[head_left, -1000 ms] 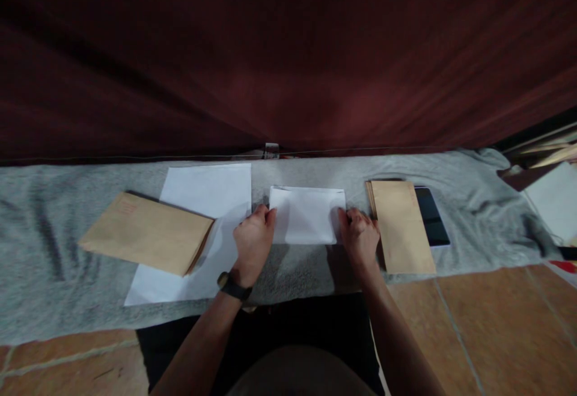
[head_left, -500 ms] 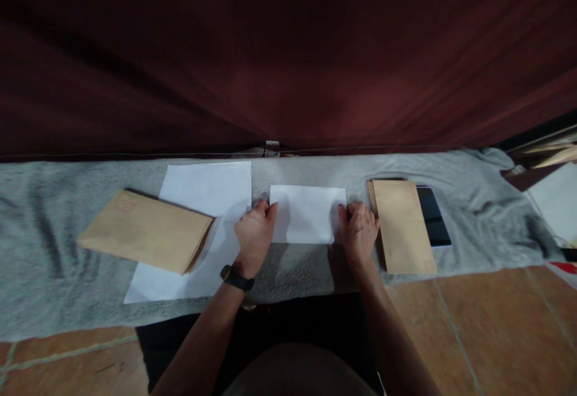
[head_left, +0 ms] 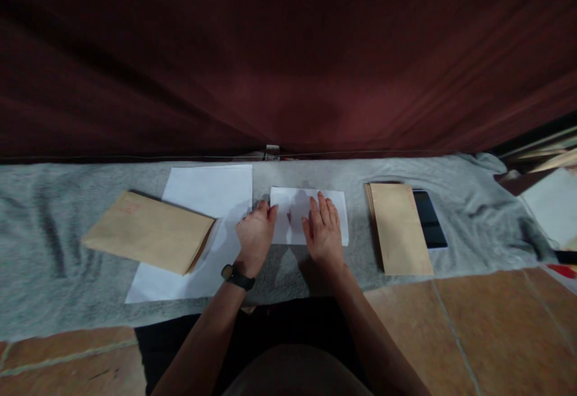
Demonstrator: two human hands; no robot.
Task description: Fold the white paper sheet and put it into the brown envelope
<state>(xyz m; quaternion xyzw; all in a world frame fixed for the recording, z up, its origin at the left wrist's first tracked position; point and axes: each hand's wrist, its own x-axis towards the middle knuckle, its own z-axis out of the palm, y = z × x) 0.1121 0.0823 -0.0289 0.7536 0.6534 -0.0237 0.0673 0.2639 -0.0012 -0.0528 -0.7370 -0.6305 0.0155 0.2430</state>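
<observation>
A folded sheet of white paper (head_left: 288, 204) lies flat on the grey cloth between my hands. My left hand (head_left: 256, 228) pinches its left edge between thumb and curled fingers. On the paper's right half my right hand (head_left: 324, 228) rests palm down, its fingers stretched out and pressing the surface; it covers part of the sheet. To the left, larger white sheets (head_left: 211, 188) lie partly under a stack of brown envelopes (head_left: 148, 231). Another stack of brown envelopes (head_left: 400, 228) lies to the right of the folded paper.
A dark-screened phone or tablet (head_left: 430, 219) is partly under the right envelope stack. Grey cloth (head_left: 478, 216) covers the narrow work surface. A dark red curtain (head_left: 288, 71) hangs behind it, and tiled floor (head_left: 496, 318) shows in front.
My right hand has left the paper's right edge and moved left onto its surface, its fingers now spread flat. My left hand stays at the left edge.
</observation>
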